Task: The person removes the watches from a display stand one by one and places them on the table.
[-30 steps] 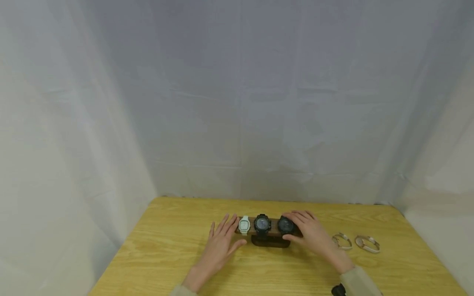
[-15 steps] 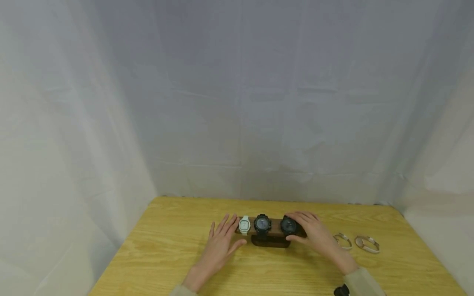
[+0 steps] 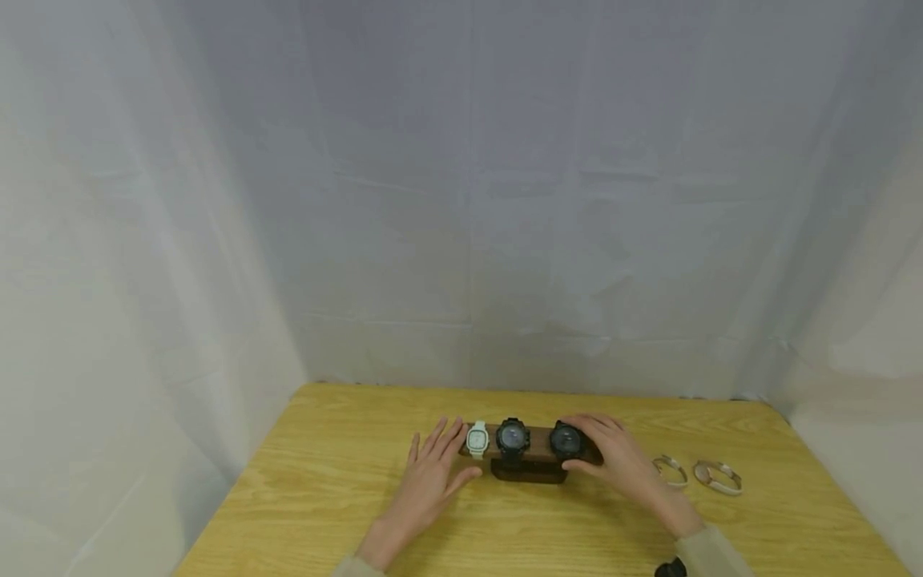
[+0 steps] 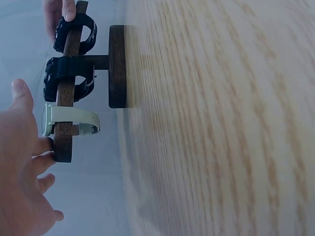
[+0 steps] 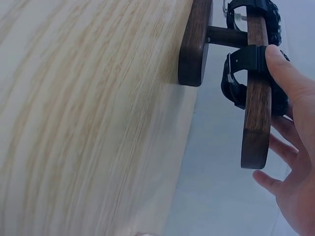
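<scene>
A dark wooden watch stand (image 3: 541, 443) stands on the table with three watches strapped round its bar. The pale green square watch (image 3: 477, 439) is at the left, one black watch (image 3: 513, 435) in the middle, another black watch (image 3: 566, 439) towards the right end. My right hand (image 3: 623, 465) holds that right-hand watch; in the right wrist view the thumb (image 5: 281, 66) presses its strap at the bar, with fingers behind. My left hand (image 3: 425, 477) has its fingers extended; in the left wrist view, fingertips touch the bar's end beside the green watch (image 4: 74, 115).
Two slim light-banded watches, a nearer one (image 3: 672, 471) and a farther one (image 3: 717, 477), lie on the wooden table (image 3: 324, 497) right of the stand. Pale curtains (image 3: 461, 200) hang behind and at both sides. A small black object (image 3: 671, 567) sits at the right cuff.
My right hand has slid the right-hand black watch a little to the right along the bar, widening the gap to the middle watch. The left hand has stayed in place.
</scene>
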`<state>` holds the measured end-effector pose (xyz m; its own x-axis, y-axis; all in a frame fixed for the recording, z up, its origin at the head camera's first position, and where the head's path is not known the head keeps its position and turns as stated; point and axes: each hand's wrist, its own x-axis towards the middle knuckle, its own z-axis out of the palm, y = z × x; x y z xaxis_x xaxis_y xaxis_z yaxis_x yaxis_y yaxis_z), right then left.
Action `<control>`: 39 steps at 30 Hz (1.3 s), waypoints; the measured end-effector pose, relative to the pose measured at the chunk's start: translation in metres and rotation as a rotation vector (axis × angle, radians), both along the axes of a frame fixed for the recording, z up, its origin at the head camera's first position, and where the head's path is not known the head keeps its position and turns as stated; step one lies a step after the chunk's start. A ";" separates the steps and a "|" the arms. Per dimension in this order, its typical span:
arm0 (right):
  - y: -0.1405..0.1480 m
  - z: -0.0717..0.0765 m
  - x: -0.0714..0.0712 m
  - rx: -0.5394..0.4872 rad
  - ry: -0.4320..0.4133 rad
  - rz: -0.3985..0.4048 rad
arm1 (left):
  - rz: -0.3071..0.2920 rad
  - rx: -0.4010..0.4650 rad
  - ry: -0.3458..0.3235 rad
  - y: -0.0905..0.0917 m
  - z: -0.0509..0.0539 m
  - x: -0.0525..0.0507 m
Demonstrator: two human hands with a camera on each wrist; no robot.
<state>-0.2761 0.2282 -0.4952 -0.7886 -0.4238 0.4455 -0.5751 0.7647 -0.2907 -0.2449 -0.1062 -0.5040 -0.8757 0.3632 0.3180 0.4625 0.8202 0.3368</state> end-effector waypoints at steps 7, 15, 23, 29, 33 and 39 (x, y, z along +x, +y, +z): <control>0.009 0.004 0.004 -0.007 0.032 0.015 | 0.002 0.008 0.011 -0.001 0.004 0.004; 0.022 0.005 0.008 0.005 0.015 -0.008 | 0.002 0.005 0.006 -0.002 0.006 0.006; 0.036 0.006 0.011 0.029 0.063 -0.011 | 0.007 -0.003 -0.014 -0.002 0.007 0.006; 0.047 0.005 0.011 0.033 0.064 -0.029 | 0.007 0.005 -0.021 -0.002 0.007 0.005; 0.054 0.009 0.014 0.046 0.034 -0.073 | 0.012 -0.003 -0.017 -0.002 0.006 0.003; 0.069 0.019 0.021 0.033 0.011 -0.106 | 0.006 0.005 -0.025 0.000 0.007 0.004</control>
